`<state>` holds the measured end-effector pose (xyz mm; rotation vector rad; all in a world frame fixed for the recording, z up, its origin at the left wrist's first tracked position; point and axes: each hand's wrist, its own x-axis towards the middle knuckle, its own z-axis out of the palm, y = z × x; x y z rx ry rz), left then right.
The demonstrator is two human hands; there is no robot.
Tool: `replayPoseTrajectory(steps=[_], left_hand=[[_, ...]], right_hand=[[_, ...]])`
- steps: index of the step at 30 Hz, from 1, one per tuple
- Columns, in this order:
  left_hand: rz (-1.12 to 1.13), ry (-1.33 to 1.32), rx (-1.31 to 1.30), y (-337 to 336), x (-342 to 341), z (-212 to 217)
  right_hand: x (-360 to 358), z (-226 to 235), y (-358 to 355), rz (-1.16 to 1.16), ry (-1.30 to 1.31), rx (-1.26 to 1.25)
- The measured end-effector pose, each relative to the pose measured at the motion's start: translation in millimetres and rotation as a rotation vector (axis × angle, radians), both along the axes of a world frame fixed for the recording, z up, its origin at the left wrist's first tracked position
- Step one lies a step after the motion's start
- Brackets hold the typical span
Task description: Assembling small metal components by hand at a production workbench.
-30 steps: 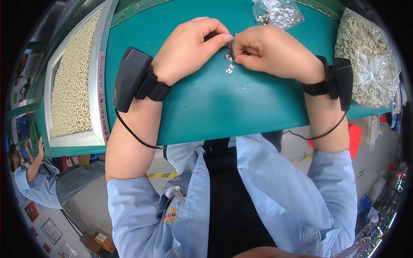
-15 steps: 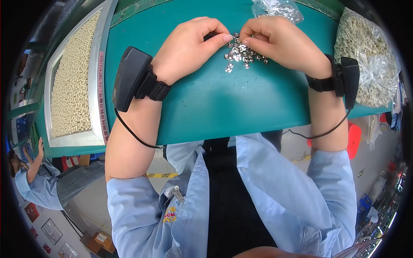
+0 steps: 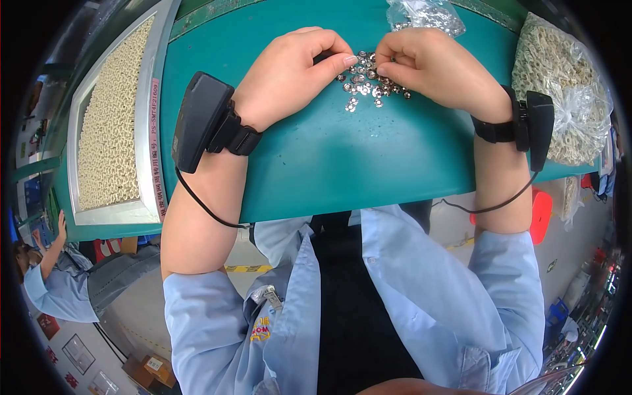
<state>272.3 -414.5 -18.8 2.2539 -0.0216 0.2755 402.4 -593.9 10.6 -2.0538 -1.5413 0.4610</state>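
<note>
A loose pile of small shiny metal parts point(image 3: 361, 88) lies on the green table point(image 3: 316, 164), between my two hands. My left hand point(image 3: 293, 72) is at the pile's left edge, thumb and index finger pinched together; whatever they hold is too small to make out. Over the right side of the pile, my right hand point(image 3: 438, 66) has its fingers curled and its thumb tip pressed close to them. What sits in that pinch is hidden, and the hand covers some of the parts.
A clear plastic bag point(image 3: 428, 16) with more metal parts lies behind the pile. On the right stands a large clear bag of cream-coloured ring-like parts point(image 3: 559, 85). A metal-framed tray point(image 3: 146, 125) full of cream pieces is on the left. Another person point(image 3: 59, 283) is beyond it.
My right hand has shifted slightly right, uncovering more of the pile. The left hand stays nearly in place, its fingers still pinched.
</note>
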Motion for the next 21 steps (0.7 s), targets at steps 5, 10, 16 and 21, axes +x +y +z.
replayPoseTrajectory(steps=[5, 10, 16, 21], left_hand=[[0.007, 0.005, 0.005, 0, 0, 0], [-0.001, -0.003, 0.005, 0, 1, -1], [-0.009, -0.022, 0.001, 0, 1, -1], [-0.009, -0.001, -0.012, 0, 0, 1]], right_hand=[[3, 8, -4, -0.008, -0.019, -0.037], [-4, 3, 4, 0.045, -0.054, -0.063], [-2, -2, 3, 0.019, 0.007, -0.026], [2, -1, 2, 0.051, 0.005, 0.044]])
